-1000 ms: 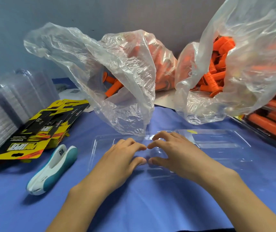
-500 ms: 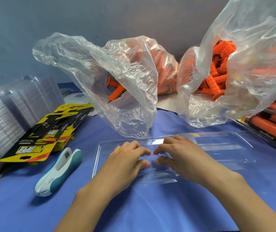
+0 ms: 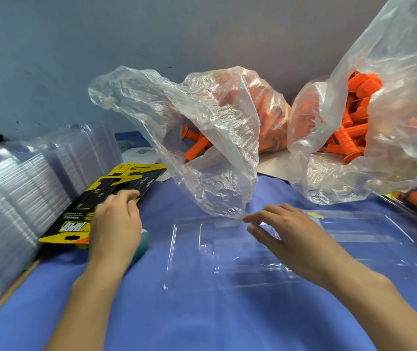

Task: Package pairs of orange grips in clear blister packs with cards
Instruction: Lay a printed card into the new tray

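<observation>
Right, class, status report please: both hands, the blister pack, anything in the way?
Left hand on card stack, grip unclear. Right hand open over blister pack. Pack open flat, empty. Plastic bag overhangs its far edge.

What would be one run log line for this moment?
left hand: fingers on card stack | right hand: open over blister pack | grips: bagged

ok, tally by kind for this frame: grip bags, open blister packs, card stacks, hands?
Grip bags: 2 (left bag, right bag)
Open blister pack: 1
Card stack: 1
Hands: 2 (left hand, right hand)
Total: 6
</observation>
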